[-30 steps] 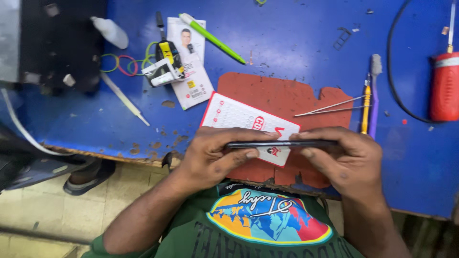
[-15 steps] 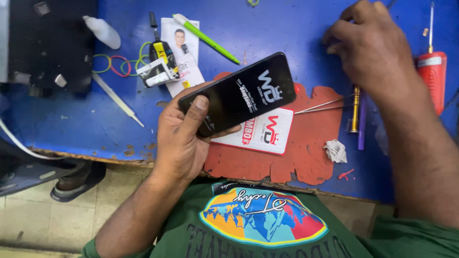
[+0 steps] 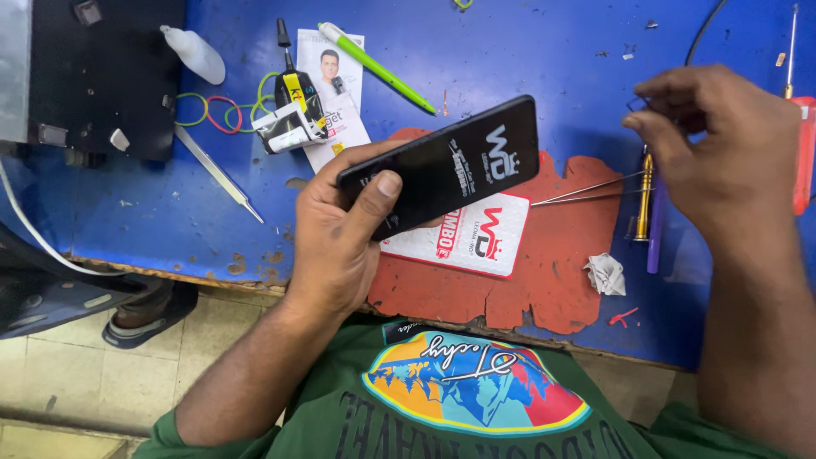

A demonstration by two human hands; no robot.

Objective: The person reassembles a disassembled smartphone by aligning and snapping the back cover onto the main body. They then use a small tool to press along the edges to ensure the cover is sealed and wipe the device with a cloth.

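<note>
Left hand (image 3: 340, 234) grips black phone (image 3: 442, 166) tilted over red mat (image 3: 561, 255). Right hand (image 3: 722, 153) hovers w/ fingertips pinched near tweezers (image 3: 586, 191); can't tell what's held.

The person wears a dark green T-shirt (image 3: 476, 399) with an oval print of orange, blue and red; both forearms are bare.

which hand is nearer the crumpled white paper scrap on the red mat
Right. The right hand hovers above and to the right of the scrap; the left hand holds the phone farther off, across the mat.
</note>
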